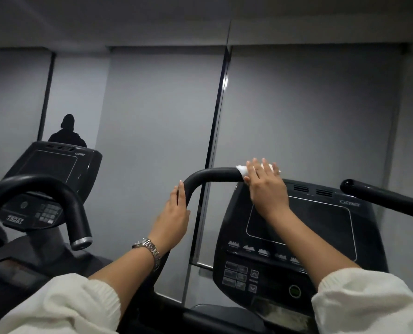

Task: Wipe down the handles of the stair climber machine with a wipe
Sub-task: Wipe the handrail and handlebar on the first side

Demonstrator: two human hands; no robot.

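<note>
The machine's black left handle [212,175] curves up from below and bends right toward the console [321,227]. My right hand [265,186] lies over the inner end of this handle with a white wipe [243,170] pressed under the fingers. My left hand [174,213] rests against the bend of the same handle, fingers straight, a metal watch on the wrist. The right handle [379,196] sticks out from the right edge, with nothing touching it.
A second machine stands on the left with its own console [56,169] and a curved black handle [56,191]. Grey blinds and a dark window post [215,131] fill the wall ahead. A dark figure [67,131] shows behind the left console.
</note>
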